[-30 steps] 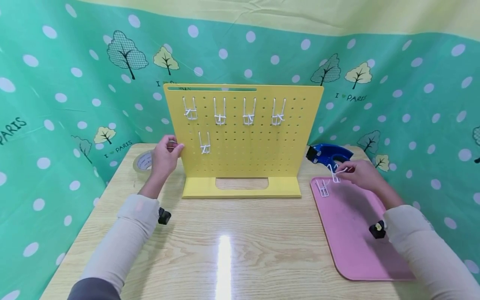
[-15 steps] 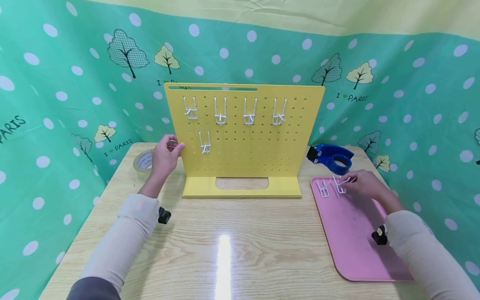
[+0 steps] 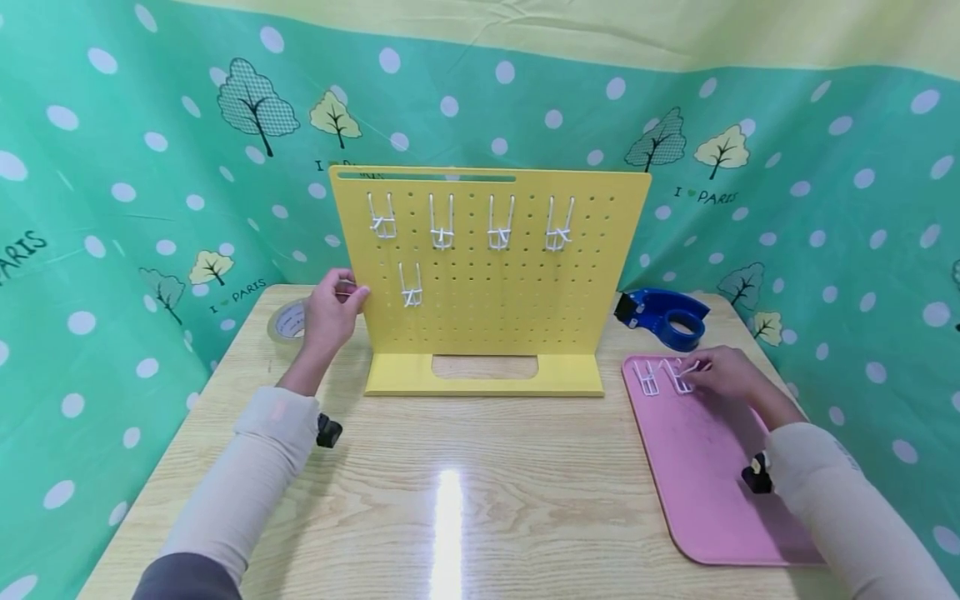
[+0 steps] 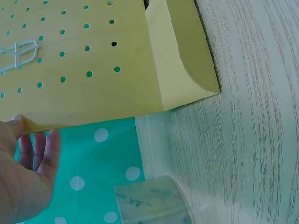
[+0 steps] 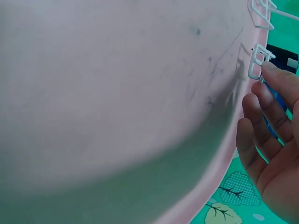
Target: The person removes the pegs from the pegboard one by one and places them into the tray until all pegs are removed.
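A yellow pegboard (image 3: 510, 308) stands upright on its base. Several white wire hooks hang along its top, such as this end hook (image 3: 557, 237), and a lower hook (image 3: 411, 297) hangs at left. My left hand (image 3: 330, 317) grips the board's left edge, thumb on the front face and fingers behind, as the left wrist view confirms. Over the far end of a pink tray (image 3: 720, 492), my right hand (image 3: 727, 375) pinches a white wire hook (image 5: 254, 70) between thumb and forefinger; the other fingers are loosely bent. Another wire hook (image 3: 647, 379) lies left of it on the tray.
Behind the tray sits a blue tape dispenser (image 3: 663, 317). A roll of clear tape (image 3: 285, 323) lies left of the board, partly behind my left hand. The wooden table (image 3: 375, 483) backs onto a green dotted curtain (image 3: 465, 125).
My right hand has come down toward the tray with the wire hook, from in front of the blue dispenser to beside the other hook. My left hand has stayed on the board's edge.
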Motion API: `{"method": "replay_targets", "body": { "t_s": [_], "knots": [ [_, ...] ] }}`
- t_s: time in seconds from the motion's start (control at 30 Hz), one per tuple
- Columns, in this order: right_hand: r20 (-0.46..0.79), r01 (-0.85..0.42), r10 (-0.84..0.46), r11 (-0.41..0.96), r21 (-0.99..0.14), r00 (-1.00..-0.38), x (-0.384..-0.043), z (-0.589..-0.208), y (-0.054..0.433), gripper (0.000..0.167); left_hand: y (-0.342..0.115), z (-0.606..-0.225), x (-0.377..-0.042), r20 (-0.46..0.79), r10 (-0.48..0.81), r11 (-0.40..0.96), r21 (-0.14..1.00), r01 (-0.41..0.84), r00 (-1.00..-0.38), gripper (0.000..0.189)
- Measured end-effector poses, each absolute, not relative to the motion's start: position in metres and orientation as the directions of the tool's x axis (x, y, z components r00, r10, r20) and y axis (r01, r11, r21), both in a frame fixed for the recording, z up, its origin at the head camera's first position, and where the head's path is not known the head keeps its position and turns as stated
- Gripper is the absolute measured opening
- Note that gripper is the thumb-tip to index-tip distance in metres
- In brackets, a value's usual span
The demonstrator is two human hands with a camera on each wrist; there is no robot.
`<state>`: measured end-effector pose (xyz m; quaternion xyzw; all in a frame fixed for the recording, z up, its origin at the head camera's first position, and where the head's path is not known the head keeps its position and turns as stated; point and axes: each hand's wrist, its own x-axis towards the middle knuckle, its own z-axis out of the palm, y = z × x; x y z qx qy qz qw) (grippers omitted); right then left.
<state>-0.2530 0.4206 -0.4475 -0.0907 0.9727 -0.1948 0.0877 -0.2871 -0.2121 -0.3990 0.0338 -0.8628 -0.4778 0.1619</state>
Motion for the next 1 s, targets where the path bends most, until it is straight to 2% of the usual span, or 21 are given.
{"method": "replay_targets", "body": {
  "t_s": [0.5,0.77,1.0],
  "knots": [
    [-0.212,-0.013,-0.12,0.896,-0.444,-0.97,-0.248,-0.455,0.422,0.017,-0.211,-0.401,-0.287,0.234,-0.207,0.543,0.835,0.087,-0.95,0.029],
    [-0.161,-0.059,-0.137,0.909,-0.412,-0.977,-0.245,-0.443,0.429,0.018,-0.212,-0.401,-0.287,0.249,-0.212,0.53,0.842,0.103,-0.945,0.029],
    [-0.059,-0.108,-0.145,0.904,-0.414,-0.988,-0.246,-0.42,0.429,0.016,-0.212,-0.401,-0.287,0.256,-0.21,0.538,0.836,0.108,-0.944,0.029]
  ]
}}
